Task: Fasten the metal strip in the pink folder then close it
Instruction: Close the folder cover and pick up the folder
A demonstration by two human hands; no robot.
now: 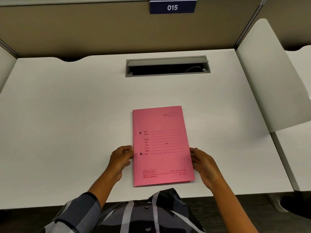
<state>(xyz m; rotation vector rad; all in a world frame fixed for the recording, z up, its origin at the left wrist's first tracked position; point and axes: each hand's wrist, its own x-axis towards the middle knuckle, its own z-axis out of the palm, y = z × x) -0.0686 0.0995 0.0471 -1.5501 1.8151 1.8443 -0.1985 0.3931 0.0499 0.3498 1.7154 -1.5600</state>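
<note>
Pink folder (162,146), cover shut, flat near the front edge of the white desk (67,115), steadied at its spine by left hand (120,158) fingertips and at its free edge by loosely open right hand (204,163), probably to square it; metal strip unseen.

I have a single view, from the camera on the person's head, facing forward and steeply down over the white desk (67,115). It sits close above the near edge; the far partition (84,31) with the 015 sign (172,7) fills the top. Wide-angle bending curves the desk's sides.
</note>
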